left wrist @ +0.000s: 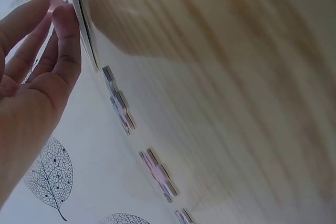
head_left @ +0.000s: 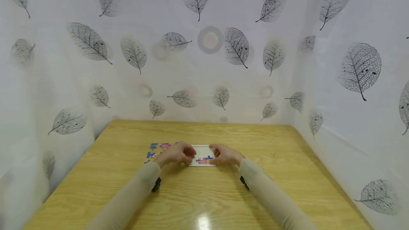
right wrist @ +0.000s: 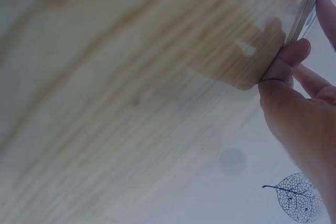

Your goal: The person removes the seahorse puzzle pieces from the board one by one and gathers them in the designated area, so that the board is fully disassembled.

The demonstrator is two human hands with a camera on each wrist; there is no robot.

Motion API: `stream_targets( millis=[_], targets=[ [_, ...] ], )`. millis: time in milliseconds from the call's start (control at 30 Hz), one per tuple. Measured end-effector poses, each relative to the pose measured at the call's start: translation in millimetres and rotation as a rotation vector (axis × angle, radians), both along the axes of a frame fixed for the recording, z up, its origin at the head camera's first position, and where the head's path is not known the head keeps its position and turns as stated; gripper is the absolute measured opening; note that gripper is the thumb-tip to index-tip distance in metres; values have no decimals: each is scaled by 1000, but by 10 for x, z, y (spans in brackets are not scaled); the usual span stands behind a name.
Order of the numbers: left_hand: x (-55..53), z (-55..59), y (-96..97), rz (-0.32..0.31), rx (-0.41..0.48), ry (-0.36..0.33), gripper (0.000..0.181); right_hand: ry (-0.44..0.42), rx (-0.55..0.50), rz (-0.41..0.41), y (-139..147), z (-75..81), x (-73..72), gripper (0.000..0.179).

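A white puzzle tray point(head_left: 200, 149) lies flat on the table, with a few joined pink and purple puzzle pieces point(head_left: 203, 160) along its near side. My left hand point(head_left: 179, 153) is at the tray's left side, fingers curled over it and the thumb lower down. One of its fingertips sits right at the tray's edge point(left wrist: 84, 24) in the left wrist view. From the other side, my right hand point(head_left: 226, 154) grips the tray's right edge, its thumb near the lower corner. The right wrist view has the thumb pressed at the tray's rim point(right wrist: 304, 17).
Loose puzzle pieces point(head_left: 165, 145) lie in rows left of the tray, partly hidden behind my left hand and wrist. The wooden table point(head_left: 204, 191) reaches back to a pale curtain point(head_left: 204, 74) printed with leaves, which also hangs along both sides.
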State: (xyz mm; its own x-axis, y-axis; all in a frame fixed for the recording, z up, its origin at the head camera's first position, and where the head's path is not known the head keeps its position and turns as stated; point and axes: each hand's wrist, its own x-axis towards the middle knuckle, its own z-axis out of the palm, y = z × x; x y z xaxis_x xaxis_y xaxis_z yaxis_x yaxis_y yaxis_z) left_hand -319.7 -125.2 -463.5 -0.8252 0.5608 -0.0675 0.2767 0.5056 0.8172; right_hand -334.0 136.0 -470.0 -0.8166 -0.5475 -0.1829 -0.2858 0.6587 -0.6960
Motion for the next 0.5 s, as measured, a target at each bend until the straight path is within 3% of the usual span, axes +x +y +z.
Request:
stream_targets(
  millis=[233, 500],
  targets=[
    [35, 41, 105, 15, -4, -23, 37, 12, -2, 17, -6, -3, -17, 74],
    [-19, 15, 201, -5, -19, -5, 39, 22, 16, 12, -2, -14, -26, 74]
  ],
)
